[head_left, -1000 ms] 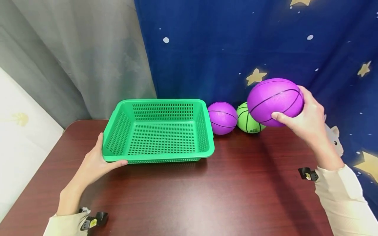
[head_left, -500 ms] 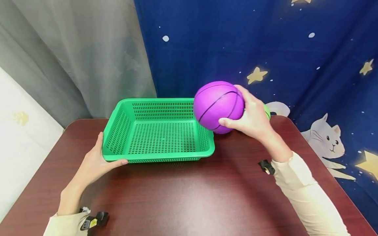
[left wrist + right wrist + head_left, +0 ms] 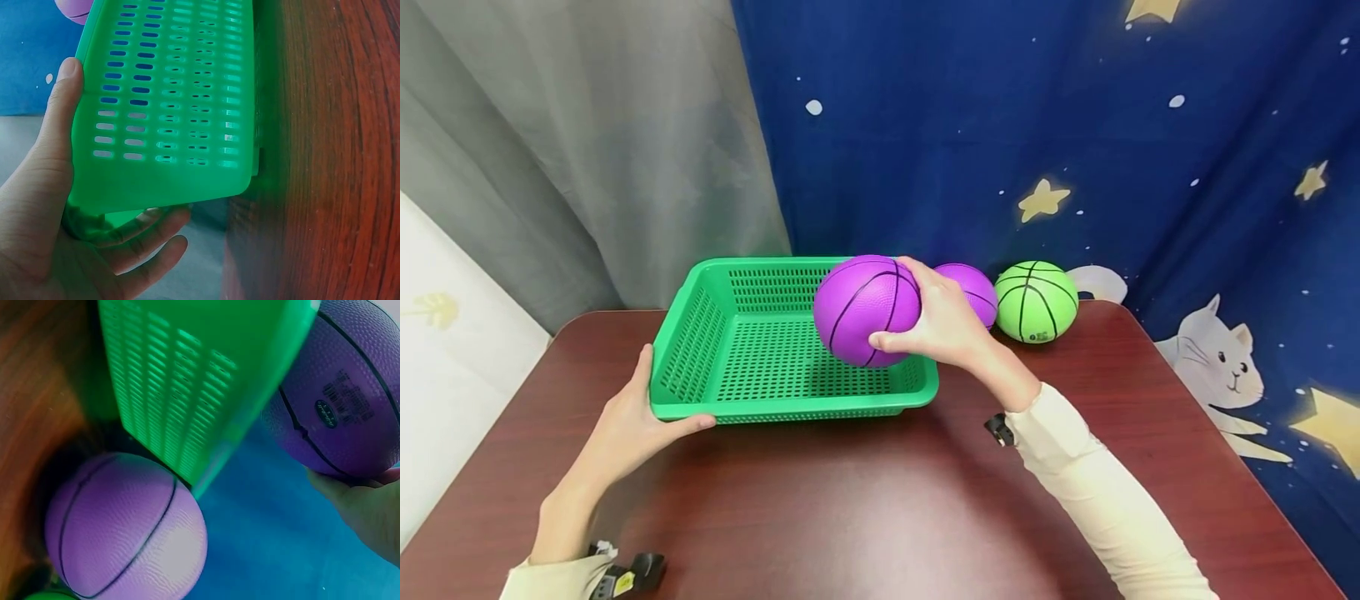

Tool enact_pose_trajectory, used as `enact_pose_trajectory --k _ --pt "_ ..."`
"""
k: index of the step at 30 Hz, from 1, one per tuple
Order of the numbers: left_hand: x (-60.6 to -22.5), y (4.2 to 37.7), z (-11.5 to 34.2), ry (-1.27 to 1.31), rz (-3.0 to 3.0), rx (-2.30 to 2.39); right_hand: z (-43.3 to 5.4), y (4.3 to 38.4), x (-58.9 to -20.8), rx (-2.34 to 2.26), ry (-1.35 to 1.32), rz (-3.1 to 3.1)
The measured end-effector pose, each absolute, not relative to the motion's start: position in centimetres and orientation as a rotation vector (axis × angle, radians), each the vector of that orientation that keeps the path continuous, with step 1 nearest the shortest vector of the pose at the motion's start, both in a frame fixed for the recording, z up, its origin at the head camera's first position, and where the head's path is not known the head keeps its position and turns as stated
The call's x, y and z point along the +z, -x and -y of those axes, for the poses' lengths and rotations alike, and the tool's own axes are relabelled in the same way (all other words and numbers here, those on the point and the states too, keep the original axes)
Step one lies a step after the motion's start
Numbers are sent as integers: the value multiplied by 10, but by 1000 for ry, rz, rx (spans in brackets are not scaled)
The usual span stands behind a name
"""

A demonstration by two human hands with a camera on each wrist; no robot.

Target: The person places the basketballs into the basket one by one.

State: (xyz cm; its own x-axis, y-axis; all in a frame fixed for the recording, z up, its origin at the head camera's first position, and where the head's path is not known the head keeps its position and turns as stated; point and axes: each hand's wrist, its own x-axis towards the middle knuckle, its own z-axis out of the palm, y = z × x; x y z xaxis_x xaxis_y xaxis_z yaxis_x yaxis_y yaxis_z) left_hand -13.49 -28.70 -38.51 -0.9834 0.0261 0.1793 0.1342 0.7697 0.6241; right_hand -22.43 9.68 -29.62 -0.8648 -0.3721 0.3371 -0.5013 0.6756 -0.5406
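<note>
A green plastic basket (image 3: 760, 408) with slotted walls stands on the table. My left hand (image 3: 632, 425) grips its near left corner, thumb along the front rim; in the left wrist view the fingers (image 3: 150, 250) curl round the basket's end (image 3: 144, 181). My right hand (image 3: 947, 321) holds a purple ball (image 3: 865, 308) with black lines over the right half of the basket. Its underside hides part of the basket floor, and I cannot tell whether it touches the basket. In the right wrist view this held ball (image 3: 344, 394) shows a printed label, beside the basket rim (image 3: 250, 406).
A second purple ball (image 3: 972, 292) sits just right of the basket, partly behind my right hand. Beside it rests a green ball (image 3: 1036, 304) with black lines. A blue curtain (image 3: 910, 125) and a grey curtain (image 3: 647, 150) hang behind the brown table (image 3: 835, 517).
My right hand has carried the purple ball leftward from above the green ball to over the basket, and lowered it. My left hand keeps its grip on the basket corner.
</note>
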Motion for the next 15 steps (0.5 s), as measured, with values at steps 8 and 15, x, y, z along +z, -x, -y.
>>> enact_pose_trajectory --k 8,15 --pt "-380 131 293 106 2842 -978 -80 230 -321 952 -731 2778" --pt "-383 134 287 109 2830 -1004 -79 231 -337 908 -759 2867"
